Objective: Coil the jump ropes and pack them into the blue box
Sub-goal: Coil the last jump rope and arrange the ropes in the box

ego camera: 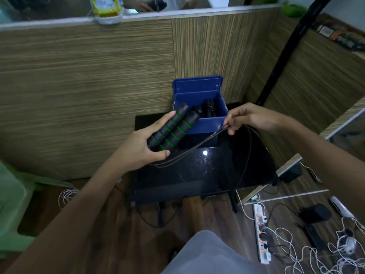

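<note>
We count two black handles (171, 129) with green rings, side by side in our left hand (143, 146), its grip closed around both. One thin cord (190, 150) runs doubled from their lower ends to our right hand (249, 117), whose grip pinches it. One blue box (205, 123), lid raised, sits at the desk's (197, 178) far edge, holding dark coiled ropes.

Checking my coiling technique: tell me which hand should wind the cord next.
Right, probably. The right hand already pinches the cord near the blue box, free to loop it. The left hand grips both handles, so it serves better as the anchor.
</note>
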